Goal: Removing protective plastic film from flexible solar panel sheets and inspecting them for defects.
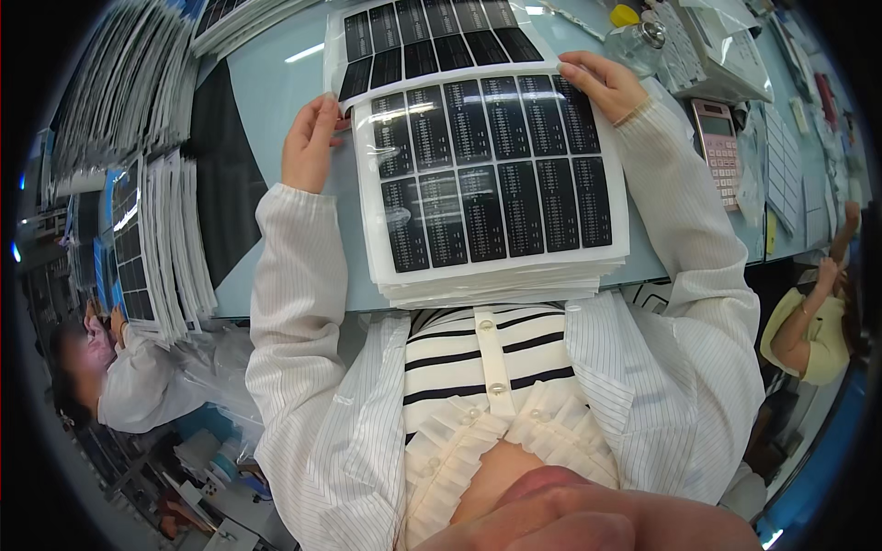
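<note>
A white sheet printed with rows of black rectangular labels (482, 170) lies on top of a thick stack of sheets (505, 286) at the table's near edge. My left hand (310, 145) is closed on the sheet's far left corner, its fingers partly behind the edge. At the far right corner, my right hand (606, 87) pinches the sheet, fingertips on its upper edge. Just beyond this edge lies another sheet of black labels (432, 46), bent across its middle; how it joins the stack is hidden.
Tall stacks of sheets (124, 92) stand at the left, with more sheets (170, 243) nearer. To the right are a pink calculator (717, 151), a clear bottle with a yellow cap (634, 41) and a white box (721, 55). Other people sit at both sides.
</note>
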A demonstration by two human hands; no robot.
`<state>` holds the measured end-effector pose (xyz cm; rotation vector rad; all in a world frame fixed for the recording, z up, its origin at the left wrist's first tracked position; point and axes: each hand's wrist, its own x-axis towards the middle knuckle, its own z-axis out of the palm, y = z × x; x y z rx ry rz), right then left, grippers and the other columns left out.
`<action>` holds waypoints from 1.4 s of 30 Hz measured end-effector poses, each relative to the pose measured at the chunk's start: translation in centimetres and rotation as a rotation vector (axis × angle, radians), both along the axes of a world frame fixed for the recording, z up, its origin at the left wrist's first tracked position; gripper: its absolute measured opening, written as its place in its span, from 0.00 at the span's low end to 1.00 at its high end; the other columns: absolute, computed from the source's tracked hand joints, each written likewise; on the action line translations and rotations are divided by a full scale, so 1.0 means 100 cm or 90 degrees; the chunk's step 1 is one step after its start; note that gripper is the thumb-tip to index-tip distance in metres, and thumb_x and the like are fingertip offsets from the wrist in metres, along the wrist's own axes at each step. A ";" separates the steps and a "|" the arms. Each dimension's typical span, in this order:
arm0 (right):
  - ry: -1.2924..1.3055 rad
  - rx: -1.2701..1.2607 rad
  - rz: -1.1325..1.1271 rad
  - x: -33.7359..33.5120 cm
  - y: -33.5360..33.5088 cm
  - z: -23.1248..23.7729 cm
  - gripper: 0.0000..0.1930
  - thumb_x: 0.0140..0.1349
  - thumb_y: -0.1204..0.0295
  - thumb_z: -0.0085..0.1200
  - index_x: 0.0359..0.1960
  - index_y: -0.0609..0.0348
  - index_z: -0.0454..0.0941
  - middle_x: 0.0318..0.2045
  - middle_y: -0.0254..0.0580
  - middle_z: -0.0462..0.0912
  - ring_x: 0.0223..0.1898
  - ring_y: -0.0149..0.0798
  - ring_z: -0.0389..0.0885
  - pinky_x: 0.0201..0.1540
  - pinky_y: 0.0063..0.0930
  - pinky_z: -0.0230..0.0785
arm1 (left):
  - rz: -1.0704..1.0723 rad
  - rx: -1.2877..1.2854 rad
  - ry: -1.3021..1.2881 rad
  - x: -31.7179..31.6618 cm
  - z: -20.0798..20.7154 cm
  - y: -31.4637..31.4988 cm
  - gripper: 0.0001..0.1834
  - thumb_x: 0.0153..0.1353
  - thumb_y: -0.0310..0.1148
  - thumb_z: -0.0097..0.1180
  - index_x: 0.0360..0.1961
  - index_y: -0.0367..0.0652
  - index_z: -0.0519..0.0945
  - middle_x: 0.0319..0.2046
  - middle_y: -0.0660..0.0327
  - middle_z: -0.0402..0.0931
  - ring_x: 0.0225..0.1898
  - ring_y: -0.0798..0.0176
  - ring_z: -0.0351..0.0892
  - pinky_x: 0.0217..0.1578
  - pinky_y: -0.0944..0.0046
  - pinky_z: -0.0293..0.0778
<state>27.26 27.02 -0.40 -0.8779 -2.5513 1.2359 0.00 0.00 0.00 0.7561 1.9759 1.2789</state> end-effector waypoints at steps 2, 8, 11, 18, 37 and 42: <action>0.003 0.023 -0.035 0.002 -0.006 0.000 0.23 0.60 0.54 0.46 0.50 0.57 0.71 0.40 0.44 0.77 0.43 0.34 0.74 0.48 0.24 0.64 | 0.032 0.124 -0.074 0.020 0.005 0.002 0.36 0.57 0.39 0.54 0.61 0.36 0.52 0.44 0.53 0.72 0.42 0.64 0.72 0.47 0.68 0.65; 0.022 0.027 -0.023 0.005 -0.018 0.007 0.22 0.61 0.56 0.47 0.50 0.59 0.71 0.41 0.43 0.77 0.44 0.35 0.74 0.48 0.27 0.64 | 0.022 0.115 0.024 0.052 0.008 -0.005 0.38 0.55 0.34 0.56 0.62 0.37 0.48 0.46 0.48 0.69 0.45 0.59 0.71 0.47 0.60 0.67; 0.031 0.073 0.012 0.013 -0.018 0.004 0.21 0.60 0.59 0.47 0.49 0.60 0.71 0.42 0.42 0.76 0.46 0.36 0.73 0.50 0.27 0.63 | 0.027 0.118 -0.018 0.066 0.014 -0.012 0.40 0.54 0.31 0.56 0.62 0.38 0.46 0.48 0.48 0.65 0.49 0.56 0.68 0.51 0.56 0.65; 0.064 0.047 0.114 0.021 -0.029 0.010 0.18 0.60 0.63 0.46 0.48 0.61 0.71 0.42 0.42 0.76 0.47 0.37 0.72 0.52 0.27 0.60 | -0.023 0.098 0.074 0.079 0.010 -0.037 0.36 0.51 0.28 0.56 0.60 0.38 0.54 0.50 0.50 0.63 0.54 0.57 0.63 0.53 0.56 0.61; 0.185 -0.017 0.127 0.030 -0.039 -0.006 0.22 0.64 0.52 0.36 0.46 0.54 0.74 0.43 0.39 0.75 0.47 0.36 0.72 0.51 0.28 0.64 | -0.138 0.271 -0.122 0.085 -0.006 -0.041 0.29 0.64 0.47 0.32 0.60 0.39 0.52 0.51 0.51 0.64 0.51 0.62 0.66 0.51 0.66 0.62; 0.197 0.014 0.128 0.033 -0.043 -0.007 0.22 0.64 0.53 0.36 0.47 0.54 0.73 0.44 0.40 0.74 0.48 0.37 0.72 0.52 0.27 0.63 | -0.087 0.253 -0.038 0.091 -0.011 -0.044 0.29 0.64 0.47 0.34 0.60 0.39 0.52 0.54 0.51 0.59 0.56 0.58 0.59 0.54 0.64 0.59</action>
